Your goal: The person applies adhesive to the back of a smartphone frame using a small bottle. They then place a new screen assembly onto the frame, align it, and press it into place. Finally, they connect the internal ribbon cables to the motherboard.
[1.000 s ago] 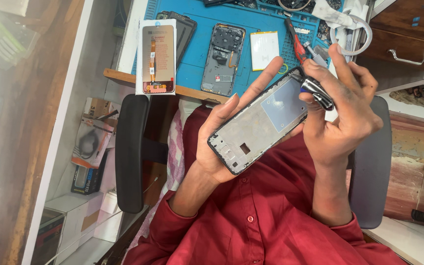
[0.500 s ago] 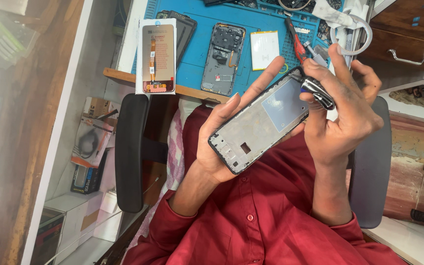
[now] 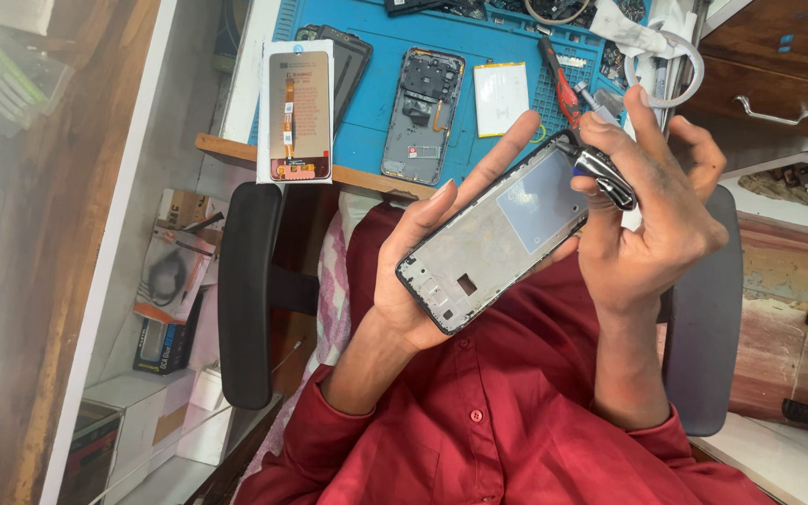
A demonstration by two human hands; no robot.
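Note:
My left hand (image 3: 427, 252) cradles a bare phone frame (image 3: 493, 234) from below, fingers running along its upper edge. The frame is grey metal with a black rim and a bluish patch near its far end. My right hand (image 3: 652, 220) pinches a small dark tool with a shiny barrel (image 3: 602, 174) and holds its tip at the frame's far corner. Both hands hover above my lap in a red shirt.
A blue work mat (image 3: 395, 84) on the bench carries an open phone body (image 3: 423, 114), a boxed replacement screen (image 3: 297, 110), a white battery (image 3: 501, 97), a red-handled screwdriver (image 3: 559, 84) and a roll of tape (image 3: 668, 65). Black chair arms flank me. Wooden drawers stand at the right.
The view has barely shifted. My right hand's fingers have adjusted slightly around the tool at the frame's corner; the left hand keeps the frame steady.

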